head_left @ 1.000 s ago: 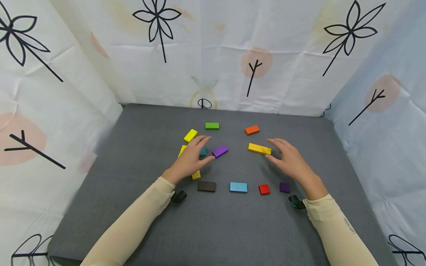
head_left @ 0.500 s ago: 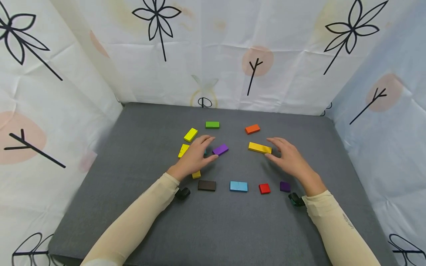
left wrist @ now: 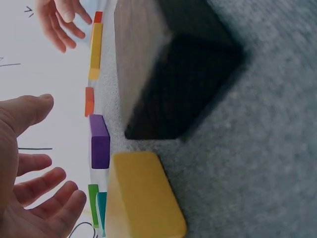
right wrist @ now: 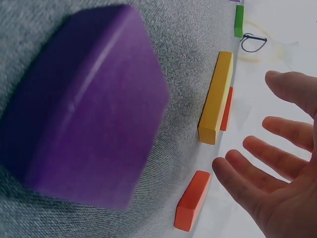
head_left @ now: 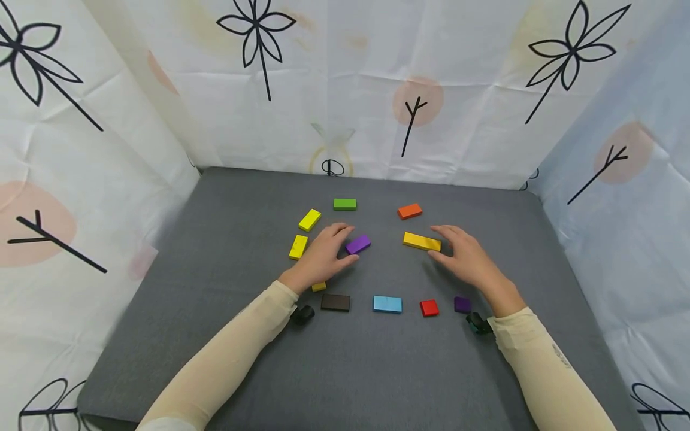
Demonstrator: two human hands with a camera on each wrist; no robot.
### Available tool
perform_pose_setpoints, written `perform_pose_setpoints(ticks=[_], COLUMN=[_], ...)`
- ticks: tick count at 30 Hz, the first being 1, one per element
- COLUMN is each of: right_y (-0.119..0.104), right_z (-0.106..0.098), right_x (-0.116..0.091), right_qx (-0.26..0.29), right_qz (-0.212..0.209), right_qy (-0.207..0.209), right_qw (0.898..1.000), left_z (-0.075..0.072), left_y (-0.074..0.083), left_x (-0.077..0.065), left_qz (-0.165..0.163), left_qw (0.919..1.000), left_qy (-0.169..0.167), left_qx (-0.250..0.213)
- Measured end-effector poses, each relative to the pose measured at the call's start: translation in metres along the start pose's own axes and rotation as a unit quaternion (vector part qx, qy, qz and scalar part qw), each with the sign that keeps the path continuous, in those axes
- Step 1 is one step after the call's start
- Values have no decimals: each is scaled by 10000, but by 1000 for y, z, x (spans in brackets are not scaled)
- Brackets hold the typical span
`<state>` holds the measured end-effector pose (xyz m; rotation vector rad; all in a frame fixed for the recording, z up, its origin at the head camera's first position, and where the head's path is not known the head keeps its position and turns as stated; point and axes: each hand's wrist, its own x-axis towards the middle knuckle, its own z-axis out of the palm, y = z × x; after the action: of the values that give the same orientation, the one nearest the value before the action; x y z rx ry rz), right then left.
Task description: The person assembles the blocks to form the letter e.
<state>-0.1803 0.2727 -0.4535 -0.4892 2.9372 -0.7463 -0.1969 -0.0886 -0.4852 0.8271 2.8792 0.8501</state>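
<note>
My left hand [head_left: 322, 256] hovers over the table with thumb and fingers apart, holding nothing. Just right of its fingertips lies a purple block [head_left: 358, 244]. The left wrist view shows a teal block [left wrist: 101, 210] beyond the fingers; in the head view the hand hides it. Under the left wrist are a small yellow block [head_left: 319, 287] and a dark brown block [head_left: 335, 303]. My right hand [head_left: 468, 258] is also raised with its fingers spread, and its fingertips overlap the right end of a long yellow block [head_left: 421, 242]. An orange-red block [right wrist: 193, 201] lies near the right hand.
Two yellow blocks lie left of the left hand, one nearer [head_left: 298, 246] and one farther [head_left: 309, 219]. Farther back are a green block [head_left: 345, 205] and an orange block [head_left: 409, 211]. Toward the front sit light blue [head_left: 387, 304], red [head_left: 429, 308] and dark purple [head_left: 462, 304] blocks.
My left hand has drifted to the right, covering the teal block and uncovering more of the nearer yellow block on its left. My right hand stays almost where it was.
</note>
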Motion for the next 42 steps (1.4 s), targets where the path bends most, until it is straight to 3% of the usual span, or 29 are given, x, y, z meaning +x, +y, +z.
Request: perform_pose_setpoints(ticks=[15,42], right_y=[2,14], right_z=[4,16], right_x=[10,26], right_qx=[-90,-56], right_qz=[132,178], right_qy=[-160,-147], right_qw=[9997,9997], left_z=[10,18], left_y=[-4,-4], left_x=[15,24], left_qz=[45,-90], left_qw=[9998,9976], left_qy=[-176,-511], left_qx=[45,464])
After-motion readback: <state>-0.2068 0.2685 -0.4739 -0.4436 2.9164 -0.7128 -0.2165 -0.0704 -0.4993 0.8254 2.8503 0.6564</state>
